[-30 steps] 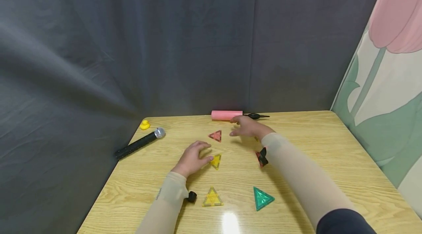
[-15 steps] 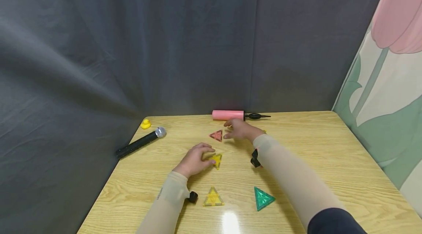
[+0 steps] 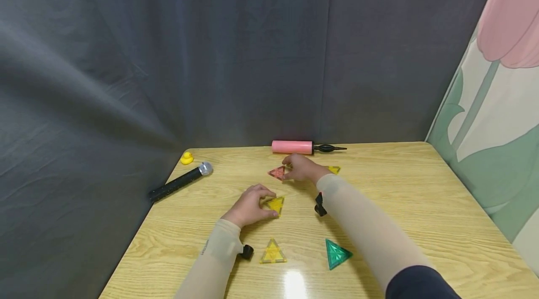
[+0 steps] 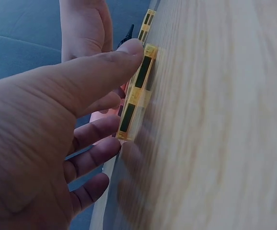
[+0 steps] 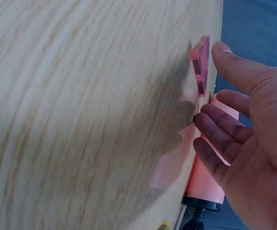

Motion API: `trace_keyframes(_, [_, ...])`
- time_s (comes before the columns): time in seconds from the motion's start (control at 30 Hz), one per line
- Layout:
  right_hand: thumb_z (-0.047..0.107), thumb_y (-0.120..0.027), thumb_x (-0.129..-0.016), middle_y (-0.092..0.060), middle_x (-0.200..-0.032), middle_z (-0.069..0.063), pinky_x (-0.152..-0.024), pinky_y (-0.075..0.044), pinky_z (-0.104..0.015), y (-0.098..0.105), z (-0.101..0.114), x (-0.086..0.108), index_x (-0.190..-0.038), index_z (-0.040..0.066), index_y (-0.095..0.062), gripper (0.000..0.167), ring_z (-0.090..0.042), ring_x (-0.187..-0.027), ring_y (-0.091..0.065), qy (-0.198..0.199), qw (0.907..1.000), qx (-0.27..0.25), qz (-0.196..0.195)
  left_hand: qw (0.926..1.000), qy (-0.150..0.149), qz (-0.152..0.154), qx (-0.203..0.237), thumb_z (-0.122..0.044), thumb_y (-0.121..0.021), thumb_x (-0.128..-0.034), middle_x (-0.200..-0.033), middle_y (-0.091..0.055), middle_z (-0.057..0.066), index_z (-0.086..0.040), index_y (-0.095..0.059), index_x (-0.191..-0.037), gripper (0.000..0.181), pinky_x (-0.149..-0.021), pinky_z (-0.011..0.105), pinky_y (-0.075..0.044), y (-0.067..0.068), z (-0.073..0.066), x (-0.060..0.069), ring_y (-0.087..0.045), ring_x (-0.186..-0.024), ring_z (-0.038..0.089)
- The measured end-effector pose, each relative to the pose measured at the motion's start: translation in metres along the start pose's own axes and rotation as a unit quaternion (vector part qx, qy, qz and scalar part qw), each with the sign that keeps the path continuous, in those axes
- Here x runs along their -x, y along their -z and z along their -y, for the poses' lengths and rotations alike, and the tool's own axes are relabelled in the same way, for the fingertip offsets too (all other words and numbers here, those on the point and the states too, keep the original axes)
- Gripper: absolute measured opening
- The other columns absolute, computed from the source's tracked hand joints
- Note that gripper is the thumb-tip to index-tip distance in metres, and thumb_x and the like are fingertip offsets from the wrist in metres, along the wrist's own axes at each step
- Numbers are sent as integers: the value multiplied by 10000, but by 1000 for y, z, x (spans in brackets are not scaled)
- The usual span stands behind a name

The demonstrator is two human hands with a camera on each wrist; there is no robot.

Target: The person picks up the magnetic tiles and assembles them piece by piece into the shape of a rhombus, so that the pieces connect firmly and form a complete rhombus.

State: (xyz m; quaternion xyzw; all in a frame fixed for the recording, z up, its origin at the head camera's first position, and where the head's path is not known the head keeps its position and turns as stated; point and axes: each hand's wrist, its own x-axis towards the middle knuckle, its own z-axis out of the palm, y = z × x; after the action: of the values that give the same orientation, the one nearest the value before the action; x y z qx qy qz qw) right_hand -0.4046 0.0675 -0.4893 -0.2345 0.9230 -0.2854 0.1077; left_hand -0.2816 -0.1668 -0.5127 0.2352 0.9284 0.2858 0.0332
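Note:
My left hand (image 3: 249, 205) is around a yellow triangular magnetic tile (image 3: 275, 205) lying on the table. In the left wrist view its thumb lies at one corner of that yellow tile (image 4: 137, 93), with the fingers loosely bent by the opposite end; no firm grip shows. Farther back, my right hand (image 3: 302, 168) is at a red triangular tile (image 3: 277, 173). The right wrist view shows the thumb close to the red tile's (image 5: 201, 66) far end and the fingers spread below it. Another yellow tile (image 3: 334, 169) is partly covered by the right wrist.
Nearer the front lie a yellow triangle tile (image 3: 273, 252) and a green one (image 3: 337, 254). A pink hand pump (image 3: 292, 147) lies along the back edge, just behind the right hand. At the left are a black microphone (image 3: 178, 184) and a yellow rubber duck (image 3: 186, 158).
My right hand has moved left and slightly nearer, reaching the red tile. The left thumb has shifted from over the yellow tile to its near corner. The right forearm now covers another red tile.

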Motion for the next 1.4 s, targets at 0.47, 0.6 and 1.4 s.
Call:
trace_keyframes(0.47, [228, -849, -916, -675, -1292, -112, -1069, -486, -431, -5, 6, -3, -1405, -8, -636, 583, -229, -1148, -607, -76, 9993, 359, -77, 9997, -8, 24, -226, -436, -903, -832, -1214, -612, -86, -232, -736, -1318, 553, -1071, 404, -461, -2, 3, -2, -542, -1200, 146])
trace_keyframes(0.6, [239, -850, -914, -681, -1292, -107, -1066, -488, -421, -7, 5, -5, -1397, -6, -642, 580, -221, -1138, -609, -54, 9988, 476, -69, 9998, 4, 14, -188, -454, -907, -819, -1198, -603, -92, -223, -734, -1330, 587, -1054, 407, -469, -3, 2, -1, -547, -1180, 149])
trace_keyframes(1.4, [288, -861, -903, -687, -1149, -85, -943, -512, -409, -8, 4, -3, -1321, 17, -690, 527, -211, -959, -555, -26, 9983, 549, -184, 9972, 165, -180, -713, -495, -899, -796, -1120, -618, -94, -214, -751, -1290, 587, -1026, 417, -440, -1, 4, 1, -563, -1072, 127])
